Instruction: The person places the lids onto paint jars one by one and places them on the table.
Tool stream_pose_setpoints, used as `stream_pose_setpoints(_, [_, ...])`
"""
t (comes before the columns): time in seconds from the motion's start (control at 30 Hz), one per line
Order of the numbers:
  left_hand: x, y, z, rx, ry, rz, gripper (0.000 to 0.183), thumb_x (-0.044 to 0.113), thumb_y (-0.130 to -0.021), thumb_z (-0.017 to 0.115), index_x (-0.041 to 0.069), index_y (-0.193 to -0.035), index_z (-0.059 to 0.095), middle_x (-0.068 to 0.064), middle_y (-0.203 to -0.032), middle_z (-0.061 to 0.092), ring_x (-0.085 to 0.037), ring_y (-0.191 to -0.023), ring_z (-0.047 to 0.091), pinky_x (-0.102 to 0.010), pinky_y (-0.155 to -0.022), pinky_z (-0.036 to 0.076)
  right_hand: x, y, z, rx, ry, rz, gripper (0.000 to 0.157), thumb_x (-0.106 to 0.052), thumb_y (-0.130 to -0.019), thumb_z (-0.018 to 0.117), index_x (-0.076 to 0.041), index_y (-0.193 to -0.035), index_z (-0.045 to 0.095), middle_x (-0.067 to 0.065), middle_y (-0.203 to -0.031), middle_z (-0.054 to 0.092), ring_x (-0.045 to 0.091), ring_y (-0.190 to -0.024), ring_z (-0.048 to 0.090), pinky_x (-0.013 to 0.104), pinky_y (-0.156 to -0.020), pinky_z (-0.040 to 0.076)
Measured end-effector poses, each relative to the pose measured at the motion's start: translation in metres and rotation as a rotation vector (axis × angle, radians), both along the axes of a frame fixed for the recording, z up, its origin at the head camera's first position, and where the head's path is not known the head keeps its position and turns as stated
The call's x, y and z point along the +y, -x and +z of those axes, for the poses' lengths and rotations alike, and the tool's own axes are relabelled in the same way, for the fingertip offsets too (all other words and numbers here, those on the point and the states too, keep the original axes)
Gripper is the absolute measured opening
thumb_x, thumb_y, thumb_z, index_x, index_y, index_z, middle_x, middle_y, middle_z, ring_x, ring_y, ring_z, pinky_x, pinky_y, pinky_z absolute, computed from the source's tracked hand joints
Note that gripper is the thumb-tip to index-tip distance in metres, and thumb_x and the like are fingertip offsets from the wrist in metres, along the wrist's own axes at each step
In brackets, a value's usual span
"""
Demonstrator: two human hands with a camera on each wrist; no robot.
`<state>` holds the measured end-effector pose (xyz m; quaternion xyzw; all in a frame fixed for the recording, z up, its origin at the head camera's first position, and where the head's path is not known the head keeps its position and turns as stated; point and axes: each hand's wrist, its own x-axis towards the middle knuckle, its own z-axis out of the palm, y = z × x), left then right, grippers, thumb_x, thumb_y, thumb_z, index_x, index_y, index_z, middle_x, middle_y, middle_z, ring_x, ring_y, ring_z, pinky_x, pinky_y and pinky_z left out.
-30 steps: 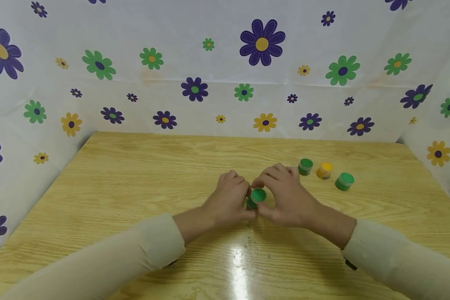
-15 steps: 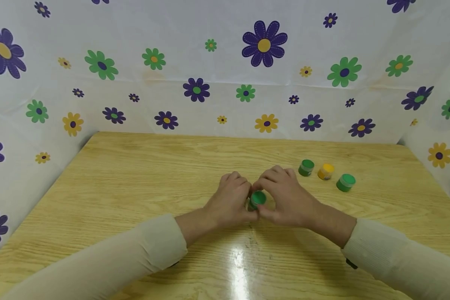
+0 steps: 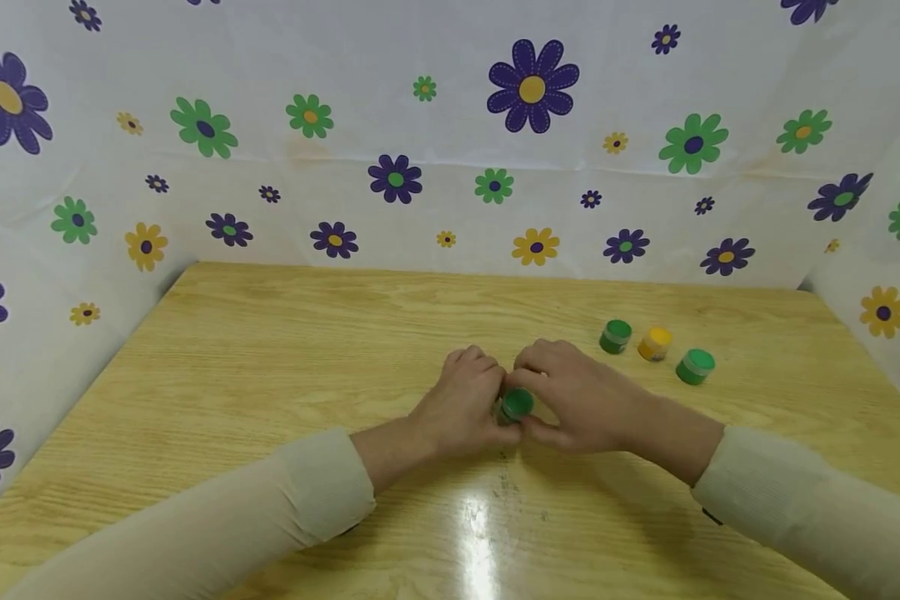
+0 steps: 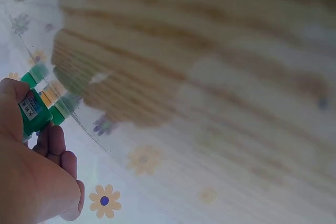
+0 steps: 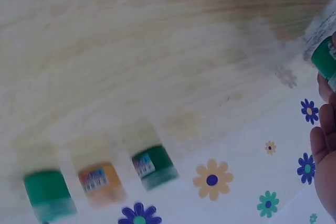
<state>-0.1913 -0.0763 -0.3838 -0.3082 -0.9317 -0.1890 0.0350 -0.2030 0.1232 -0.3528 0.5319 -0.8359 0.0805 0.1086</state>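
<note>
In the head view a small green paint jar [image 3: 517, 405] stands slightly tilted between both hands, above the middle of the wooden table. The left hand [image 3: 465, 404] grips its left side; in the left wrist view the thumb of the left hand [image 4: 39, 156] lies along the labelled green paint jar [image 4: 34, 111]. Arched over from the right, the right hand [image 3: 581, 400] has its thumb and fingertips at the jar's top edge. At the border of the right wrist view, the green paint jar [image 5: 324, 59] and right hand [image 5: 326, 156] are partly cut off.
Behind the right hand stand three more paint jars: a dark green jar [image 3: 616, 337], a yellow jar [image 3: 655, 343] and a lighter green jar [image 3: 695, 367]. A flower-patterned white cloth [image 3: 450, 125] rises behind the wooden table [image 3: 285, 350].
The right hand has turned about the jar, its wrist shifting a little right and its fingers drawing lower. The left hand keeps its grip, and the jar sits slightly lower in view.
</note>
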Motion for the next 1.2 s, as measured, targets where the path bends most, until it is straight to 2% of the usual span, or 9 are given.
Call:
stream_pose_setpoints(0.23, [-0.001, 0.001, 0.0, -0.021, -0.007, -0.011, 0.03, 0.034, -0.074, 0.081, 0.013, -0.086, 0.063, 0.005, -0.083, 0.06, -0.015, -0.087, 0.046, -0.04, -0.1, 0.038, 0.004, 0.004, 0.007, 0.176, -0.139, 0.121, 0.03, -0.028, -0.088, 0.069, -0.011, -0.112, 0.062, -0.001, -0.103, 0.062, 0.017, -0.096, 0.057, 0.035, -0.092, 0.049])
stream_pose_setpoints(0.53, [-0.001, 0.001, 0.0, -0.056, -0.017, -0.044, 0.026, 0.03, -0.072, 0.08, 0.017, -0.085, 0.062, 0.008, -0.076, 0.057, -0.013, -0.084, 0.044, -0.041, -0.101, 0.038, 0.002, 0.007, 0.005, 0.166, -0.114, 0.203, 0.028, -0.021, -0.086, 0.068, -0.009, -0.111, 0.065, 0.0, -0.107, 0.065, 0.016, -0.097, 0.059, 0.033, -0.088, 0.051])
stream_pose_setpoints(0.73, [-0.002, 0.003, 0.001, -0.014, -0.05, -0.039, 0.027, 0.031, -0.072, 0.081, 0.014, -0.085, 0.064, 0.007, -0.078, 0.06, -0.013, -0.083, 0.045, -0.037, -0.092, 0.04, 0.001, 0.006, 0.005, 0.186, -0.089, 0.136, 0.032, -0.027, -0.087, 0.069, -0.007, -0.112, 0.065, 0.0, -0.102, 0.062, 0.017, -0.093, 0.056, 0.033, -0.086, 0.05])
stream_pose_setpoints(0.9, [-0.003, 0.003, 0.002, -0.003, -0.08, -0.034, 0.024, 0.031, -0.073, 0.079, 0.013, -0.083, 0.065, 0.006, -0.081, 0.063, -0.014, -0.084, 0.047, -0.038, -0.093, 0.041, 0.005, 0.005, 0.001, 0.4, -0.163, 0.033, 0.038, -0.046, -0.09, 0.061, -0.009, -0.103, 0.063, 0.003, -0.093, 0.063, 0.024, -0.089, 0.057, 0.041, -0.087, 0.047])
stream_pose_setpoints(0.97, [-0.003, 0.003, 0.002, -0.009, -0.084, -0.03, 0.024, 0.031, -0.074, 0.078, 0.014, -0.083, 0.064, 0.007, -0.081, 0.063, -0.014, -0.085, 0.047, -0.039, -0.095, 0.04, 0.006, 0.006, 0.0, 0.46, -0.193, 0.006, 0.041, -0.05, -0.09, 0.056, -0.01, -0.099, 0.061, 0.005, -0.091, 0.062, 0.026, -0.088, 0.057, 0.043, -0.088, 0.046])
stream_pose_setpoints(1.03, [-0.003, 0.003, 0.002, -0.008, -0.09, -0.029, 0.025, 0.03, -0.074, 0.078, 0.013, -0.082, 0.063, 0.006, -0.081, 0.062, -0.014, -0.086, 0.048, -0.039, -0.095, 0.04, 0.007, 0.006, -0.002, 0.461, -0.202, -0.013, 0.04, -0.051, -0.091, 0.054, -0.011, -0.098, 0.059, 0.005, -0.089, 0.061, 0.026, -0.087, 0.056, 0.044, -0.087, 0.045])
stream_pose_setpoints(1.2, [-0.004, 0.003, 0.0, 0.005, -0.101, -0.04, 0.025, 0.03, -0.073, 0.078, 0.012, -0.082, 0.063, 0.005, -0.08, 0.061, -0.015, -0.086, 0.048, -0.038, -0.092, 0.041, 0.006, 0.005, -0.006, 0.398, -0.182, -0.036, 0.038, -0.048, -0.092, 0.05, -0.012, -0.101, 0.059, 0.004, -0.091, 0.061, 0.026, -0.089, 0.058, 0.043, -0.087, 0.046])
